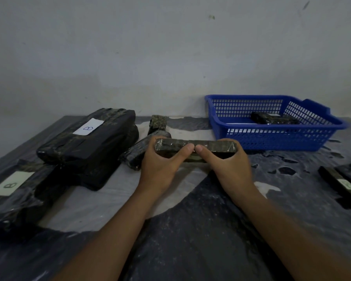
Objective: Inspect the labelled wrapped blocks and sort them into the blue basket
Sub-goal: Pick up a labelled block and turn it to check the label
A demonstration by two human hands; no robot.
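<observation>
Wall (pixel 150 47) – plain pale grey plaster, fills upper half from 9 to 3 o'clock; small dark marks at 1 o'clock, faint scuffs elsewhere. Table (pixel 190 230) butts against it, covered w/ worn dark sheeting – pale patches showing through near centre. Light dim, even.

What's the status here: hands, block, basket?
Left hand and right hand both grip one long block, thumbs on its near face. No label showing on it. Basket to the right, one block inside. Path clear.
</observation>
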